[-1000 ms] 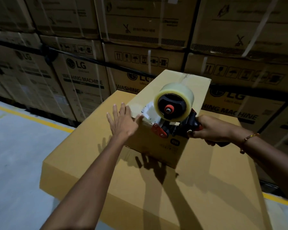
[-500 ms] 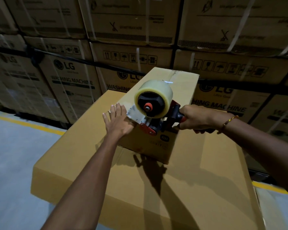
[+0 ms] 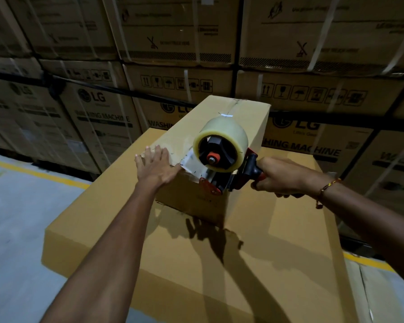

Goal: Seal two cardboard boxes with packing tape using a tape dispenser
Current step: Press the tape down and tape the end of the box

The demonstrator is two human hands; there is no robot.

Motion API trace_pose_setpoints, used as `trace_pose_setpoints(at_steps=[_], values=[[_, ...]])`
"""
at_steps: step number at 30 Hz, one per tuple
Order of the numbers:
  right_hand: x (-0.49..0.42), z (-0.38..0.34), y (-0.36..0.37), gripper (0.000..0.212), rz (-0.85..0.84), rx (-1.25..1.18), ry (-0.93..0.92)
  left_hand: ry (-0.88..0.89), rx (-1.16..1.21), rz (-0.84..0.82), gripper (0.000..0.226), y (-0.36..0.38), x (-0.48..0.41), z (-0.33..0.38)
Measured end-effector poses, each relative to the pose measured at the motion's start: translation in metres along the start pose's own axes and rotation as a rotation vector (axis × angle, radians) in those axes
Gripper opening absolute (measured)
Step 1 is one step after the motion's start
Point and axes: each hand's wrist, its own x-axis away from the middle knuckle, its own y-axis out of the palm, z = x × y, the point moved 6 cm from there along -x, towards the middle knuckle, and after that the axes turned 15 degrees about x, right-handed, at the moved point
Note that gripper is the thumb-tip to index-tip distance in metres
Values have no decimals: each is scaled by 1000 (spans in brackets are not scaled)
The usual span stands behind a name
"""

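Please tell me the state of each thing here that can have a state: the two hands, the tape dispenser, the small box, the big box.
left hand: open, flat on the small box top
right hand: closed on the dispenser handle
tape dispenser: at the box's near edge, tape roll loaded
small box: flaps closed, resting on the big box
big box: closed, underneath

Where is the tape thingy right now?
In the head view, the tape dispenser sits at the near end of the small box, gripped by the right hand, beside the left hand.
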Motion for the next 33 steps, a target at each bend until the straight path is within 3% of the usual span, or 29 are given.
trace_pose_setpoints(at_steps=[5, 11, 23, 33], values=[[5, -1, -2, 17, 16, -17, -2, 131, 4, -93, 85, 26, 24, 43], [14, 2, 5, 18, 39, -44, 13, 81, 70, -92, 90, 28, 17, 37], [36, 42, 20, 16, -43, -84, 21, 103, 72, -98, 78, 30, 12, 42], [32, 50, 29, 17, -133, -290, 23, 108, 59, -83, 85, 28, 16, 42]])
